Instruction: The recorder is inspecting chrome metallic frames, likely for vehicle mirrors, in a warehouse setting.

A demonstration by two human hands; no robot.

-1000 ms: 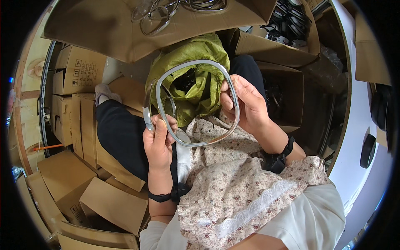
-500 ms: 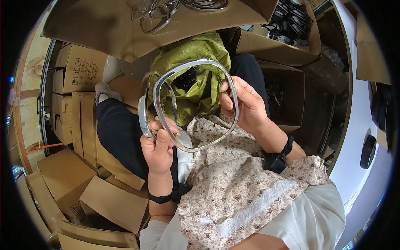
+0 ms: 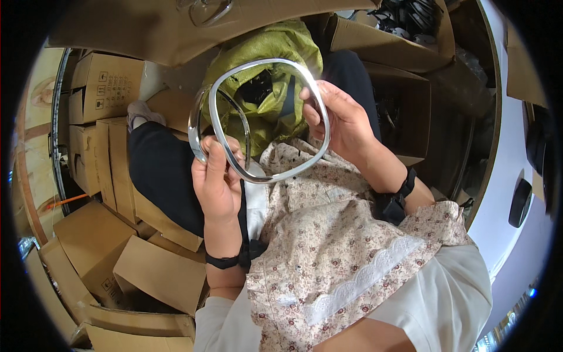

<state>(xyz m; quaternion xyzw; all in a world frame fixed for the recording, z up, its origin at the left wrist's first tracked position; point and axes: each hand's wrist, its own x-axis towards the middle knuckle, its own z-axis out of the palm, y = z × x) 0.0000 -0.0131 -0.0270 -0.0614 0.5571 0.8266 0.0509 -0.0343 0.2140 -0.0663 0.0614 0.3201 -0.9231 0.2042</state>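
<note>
A shiny chrome-coloured ring-shaped frame (image 3: 280, 177), rounded and open in the middle, is held up over my lap. My right hand (image 3: 347, 120) pinches its right side between thumb and fingers. Closed at its lower left is my left hand (image 3: 216, 176), which also grips a second chrome frame (image 3: 194, 130) standing edge-on behind the first. The two frames overlap in view and are turned at different angles. Behind them a yellow-green woven sack (image 3: 258, 44) lies bunched between my knees, with dark items (image 3: 255, 88) in its mouth.
A cardboard box (image 3: 135, 35) with more chrome frames (image 3: 208, 12) stands ahead. At the far right, another carton (image 3: 381, 44) holds black parts. Several cartons (image 3: 161, 276) crowd the left side. A white panel (image 3: 510, 129) edges the right.
Both hands and the frames sit higher in the picture, but the surroundings have shifted upward too. The front frame has also moved slightly left. Both hands keep their hold.
</note>
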